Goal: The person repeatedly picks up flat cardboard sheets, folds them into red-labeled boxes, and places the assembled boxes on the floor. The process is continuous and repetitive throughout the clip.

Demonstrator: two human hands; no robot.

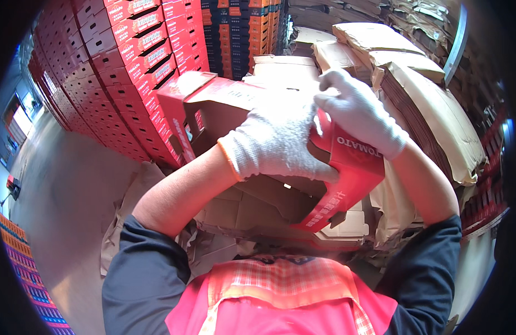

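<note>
A red cardboard box (356, 173), brown inside and partly folded into shape, is in front of me above the flat cardboard. My left hand (280, 139), in a white knitted glove, reaches across the box's opening. Its thumb lies along the right end panel and its fingers are washed out by glare. At the far right corner my right hand (358, 109), also gloved, is closed on the box's upper edge with curled fingers. The box's left end (177, 117) stands up with flaps and cut-outs showing. My left hand hides part of the far wall.
Tall stacks of red boxes (141, 56) rise at the left, with dark and orange stacks (241, 39) behind. Paper-wrapped bundles of flat cardboard (431, 117) are piled at the right. Flat brown cardboard (241, 206) lies below the box. Grey floor (90, 195) extends left.
</note>
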